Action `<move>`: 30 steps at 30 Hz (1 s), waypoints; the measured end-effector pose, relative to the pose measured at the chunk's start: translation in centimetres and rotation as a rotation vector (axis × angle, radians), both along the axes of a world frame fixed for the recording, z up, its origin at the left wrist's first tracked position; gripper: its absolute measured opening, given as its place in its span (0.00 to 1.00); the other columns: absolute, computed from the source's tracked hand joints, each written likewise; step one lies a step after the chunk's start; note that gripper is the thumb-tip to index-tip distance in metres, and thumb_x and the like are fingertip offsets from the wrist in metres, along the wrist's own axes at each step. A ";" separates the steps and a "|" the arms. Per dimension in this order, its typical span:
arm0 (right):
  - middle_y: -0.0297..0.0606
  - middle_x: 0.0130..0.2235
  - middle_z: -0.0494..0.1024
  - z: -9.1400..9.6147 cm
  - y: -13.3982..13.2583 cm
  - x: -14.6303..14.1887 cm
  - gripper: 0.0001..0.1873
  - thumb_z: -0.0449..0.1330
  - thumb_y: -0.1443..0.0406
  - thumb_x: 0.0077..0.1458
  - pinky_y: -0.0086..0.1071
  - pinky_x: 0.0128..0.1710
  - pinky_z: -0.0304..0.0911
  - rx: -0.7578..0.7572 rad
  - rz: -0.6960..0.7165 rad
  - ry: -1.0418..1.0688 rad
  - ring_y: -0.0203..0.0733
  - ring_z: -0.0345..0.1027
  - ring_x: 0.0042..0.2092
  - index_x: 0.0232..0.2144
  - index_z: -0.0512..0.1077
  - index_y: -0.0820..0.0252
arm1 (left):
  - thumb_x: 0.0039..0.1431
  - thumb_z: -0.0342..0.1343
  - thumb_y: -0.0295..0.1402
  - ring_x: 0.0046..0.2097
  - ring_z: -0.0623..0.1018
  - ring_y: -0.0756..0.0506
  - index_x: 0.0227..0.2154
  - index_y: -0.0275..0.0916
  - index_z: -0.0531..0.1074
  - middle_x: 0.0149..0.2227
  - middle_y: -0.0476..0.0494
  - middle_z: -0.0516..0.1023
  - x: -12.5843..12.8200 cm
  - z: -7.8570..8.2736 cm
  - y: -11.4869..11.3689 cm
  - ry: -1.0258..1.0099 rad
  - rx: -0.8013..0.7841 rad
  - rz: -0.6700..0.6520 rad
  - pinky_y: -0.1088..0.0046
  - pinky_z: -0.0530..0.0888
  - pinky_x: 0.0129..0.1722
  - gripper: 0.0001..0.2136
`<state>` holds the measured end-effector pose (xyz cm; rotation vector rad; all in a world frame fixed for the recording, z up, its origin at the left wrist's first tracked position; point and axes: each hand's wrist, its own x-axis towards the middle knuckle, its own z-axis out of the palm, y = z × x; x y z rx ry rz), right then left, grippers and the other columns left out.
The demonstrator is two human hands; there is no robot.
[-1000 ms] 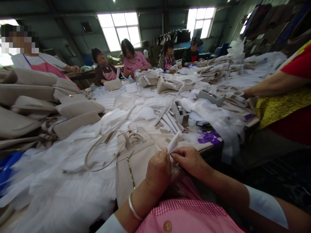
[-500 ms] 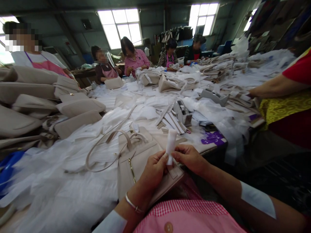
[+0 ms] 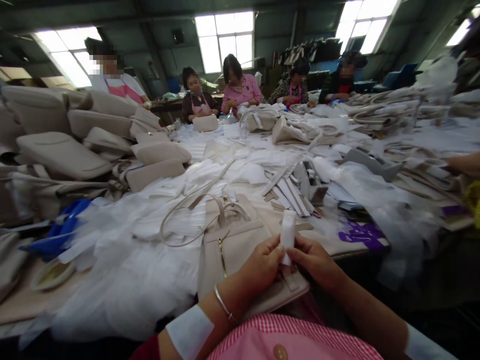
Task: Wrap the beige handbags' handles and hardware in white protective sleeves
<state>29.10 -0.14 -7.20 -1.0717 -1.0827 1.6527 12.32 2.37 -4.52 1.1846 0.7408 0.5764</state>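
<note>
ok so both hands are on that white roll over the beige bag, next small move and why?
Probably bring the white roll down onto the strap tab. The left hand and right hand pinch only its lower end, it stands upright with the top free, and the tab lies just beneath on the beige handbag. Whether it wraps anything cannot be told.

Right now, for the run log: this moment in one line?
left hand: grips white roll | right hand: grips it | beige handbag: beneath
</note>
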 end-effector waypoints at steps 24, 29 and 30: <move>0.32 0.20 0.64 5.2 0.3 0.7 0.24 0.54 0.49 0.58 0.31 0.25 0.55 0.342 -0.280 -0.893 0.39 0.58 0.24 0.18 0.64 0.56 | 0.64 0.46 0.29 0.40 0.78 0.37 0.34 0.38 0.77 0.33 0.37 0.81 -20.8 -0.9 6.7 1.440 1.073 0.436 0.54 0.65 0.53 0.14; 0.33 0.22 0.70 6.7 -0.5 -4.8 0.18 0.54 0.57 0.62 0.29 0.28 0.59 0.532 -0.029 -0.867 0.37 0.64 0.26 0.22 0.68 0.57 | 0.65 0.46 0.32 0.52 0.75 0.34 0.45 0.36 0.76 0.45 0.32 0.80 -18.4 3.8 9.2 1.277 1.205 0.625 0.55 0.67 0.53 0.15; 0.33 0.23 0.72 6.6 -0.8 -5.5 0.16 0.54 0.59 0.61 0.29 0.29 0.59 0.584 0.039 -0.884 0.38 0.66 0.27 0.23 0.70 0.58 | 0.63 0.49 0.31 0.57 0.71 0.33 0.48 0.38 0.76 0.49 0.34 0.78 -17.7 4.4 8.9 1.192 1.230 0.618 0.52 0.64 0.57 0.15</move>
